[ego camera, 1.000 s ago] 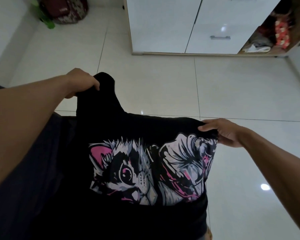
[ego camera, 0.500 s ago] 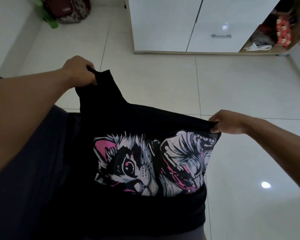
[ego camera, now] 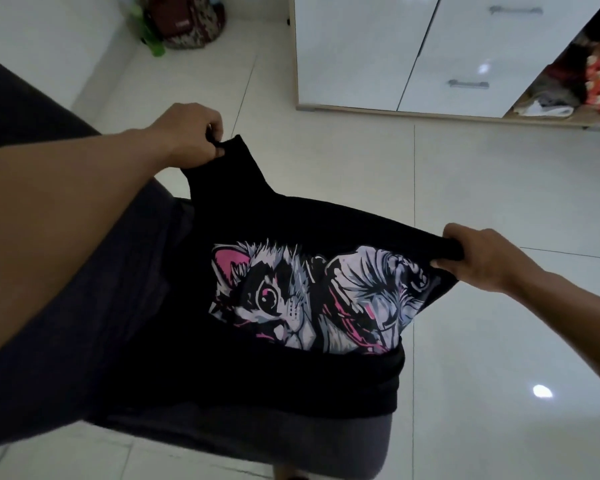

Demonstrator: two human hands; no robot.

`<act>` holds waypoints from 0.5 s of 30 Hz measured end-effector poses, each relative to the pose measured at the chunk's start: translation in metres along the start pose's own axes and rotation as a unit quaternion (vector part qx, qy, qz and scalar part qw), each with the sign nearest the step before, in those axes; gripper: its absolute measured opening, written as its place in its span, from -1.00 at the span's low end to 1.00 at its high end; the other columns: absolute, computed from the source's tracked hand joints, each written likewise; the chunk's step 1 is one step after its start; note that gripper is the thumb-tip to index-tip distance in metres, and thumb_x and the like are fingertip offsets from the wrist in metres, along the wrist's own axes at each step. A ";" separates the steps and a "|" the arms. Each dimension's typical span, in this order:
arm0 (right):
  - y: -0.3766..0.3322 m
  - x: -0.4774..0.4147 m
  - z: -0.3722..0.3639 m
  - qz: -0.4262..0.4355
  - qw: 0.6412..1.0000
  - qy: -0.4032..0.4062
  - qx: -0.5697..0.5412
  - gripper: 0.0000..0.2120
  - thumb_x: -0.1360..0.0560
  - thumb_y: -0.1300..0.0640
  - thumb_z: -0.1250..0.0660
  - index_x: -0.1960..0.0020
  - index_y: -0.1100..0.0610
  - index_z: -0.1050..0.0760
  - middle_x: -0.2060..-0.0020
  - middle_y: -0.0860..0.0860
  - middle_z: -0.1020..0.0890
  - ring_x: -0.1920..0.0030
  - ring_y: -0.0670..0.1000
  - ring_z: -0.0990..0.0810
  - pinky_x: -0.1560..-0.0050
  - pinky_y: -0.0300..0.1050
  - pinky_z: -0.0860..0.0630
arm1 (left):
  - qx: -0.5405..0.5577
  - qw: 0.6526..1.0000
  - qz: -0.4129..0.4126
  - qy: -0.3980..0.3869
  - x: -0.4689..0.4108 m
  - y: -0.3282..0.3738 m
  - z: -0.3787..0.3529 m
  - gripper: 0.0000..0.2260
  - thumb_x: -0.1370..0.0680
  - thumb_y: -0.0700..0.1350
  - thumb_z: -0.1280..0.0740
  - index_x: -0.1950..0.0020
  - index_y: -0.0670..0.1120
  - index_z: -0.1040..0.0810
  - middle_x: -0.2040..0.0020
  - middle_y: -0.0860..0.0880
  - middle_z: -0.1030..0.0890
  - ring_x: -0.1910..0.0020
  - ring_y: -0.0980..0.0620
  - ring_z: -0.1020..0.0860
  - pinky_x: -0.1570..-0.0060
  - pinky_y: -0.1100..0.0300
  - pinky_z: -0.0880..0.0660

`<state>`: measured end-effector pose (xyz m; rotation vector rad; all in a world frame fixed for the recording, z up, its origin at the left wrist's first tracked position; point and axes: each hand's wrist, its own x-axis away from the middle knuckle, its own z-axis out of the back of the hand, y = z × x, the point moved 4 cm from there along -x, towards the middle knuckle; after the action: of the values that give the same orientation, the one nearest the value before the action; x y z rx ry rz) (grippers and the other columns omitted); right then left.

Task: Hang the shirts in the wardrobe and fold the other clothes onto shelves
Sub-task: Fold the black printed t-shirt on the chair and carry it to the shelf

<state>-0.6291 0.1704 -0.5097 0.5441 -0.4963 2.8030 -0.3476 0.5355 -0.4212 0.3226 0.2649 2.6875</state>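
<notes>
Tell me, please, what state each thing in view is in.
Black fabric shirt with cat print: held spread between both hands, not hung.
Left hand: fingers grip its raised corner.
Right hand: fingers grip its edge.
Glossy white wardrobe fronts: shut.
Wooden side shelf: open, holding clothes.

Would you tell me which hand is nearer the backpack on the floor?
Left. The left hand holds the black shirt straight in front of the backpack; the right hand holds it well off to the right.
</notes>
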 end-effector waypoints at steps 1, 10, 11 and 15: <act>0.000 0.008 0.001 0.009 1.000 0.003 -0.002 -0.74 -0.51 -0.01 -0.40 0.16 -0.01 -0.32 0.33 0.00 -0.65 0.28 0.02 -0.55 0.33 -0.07 -0.36 | -0.004 1.000 -0.005 0.010 0.008 -0.001 0.005 -0.85 -0.50 -0.12 -0.47 0.03 -0.05 -0.52 -0.03 -0.06 -0.53 -0.01 -0.06 -0.45 0.01 0.09 -0.38; 0.004 0.078 -0.032 0.041 0.994 0.090 0.051 -0.79 -0.55 0.02 -0.35 0.16 -0.01 -0.33 0.31 -0.12 -0.48 0.31 0.09 -0.48 0.35 -0.08 -0.28 | -0.057 0.998 -0.019 0.028 0.112 -0.016 0.015 -0.79 -0.52 -0.18 -0.37 -0.15 -0.04 -0.52 -0.06 -0.11 -0.62 0.00 -0.17 -0.56 -0.02 0.03 -0.50; 0.006 0.084 -0.040 0.034 0.993 0.091 0.061 -0.79 -0.56 0.02 -0.33 0.17 -0.02 -0.32 0.30 -0.11 -0.47 0.32 0.07 -0.47 0.36 -0.08 -0.29 | -0.080 0.996 -0.034 0.028 0.122 -0.017 0.012 -0.78 -0.53 -0.18 -0.35 -0.17 -0.05 -0.54 -0.05 -0.11 -0.63 -0.01 -0.19 -0.58 -0.03 0.00 -0.52; 0.014 0.097 -0.076 -0.041 0.993 0.075 0.082 -0.83 -0.58 0.05 -0.25 0.15 -0.01 -0.29 0.28 -0.11 -0.46 0.33 0.03 -0.47 0.36 -0.10 -0.29 | -0.191 0.975 -0.113 0.015 0.159 -0.026 -0.012 -0.85 -0.54 -0.09 -0.32 -0.02 -0.05 -0.65 0.02 -0.04 -0.63 0.02 -0.15 -0.60 -0.07 -0.05 -0.47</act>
<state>-0.7448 0.2023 -0.5408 0.3719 -0.2102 2.7932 -0.4816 0.6252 -0.4090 0.1242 -0.1956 2.4501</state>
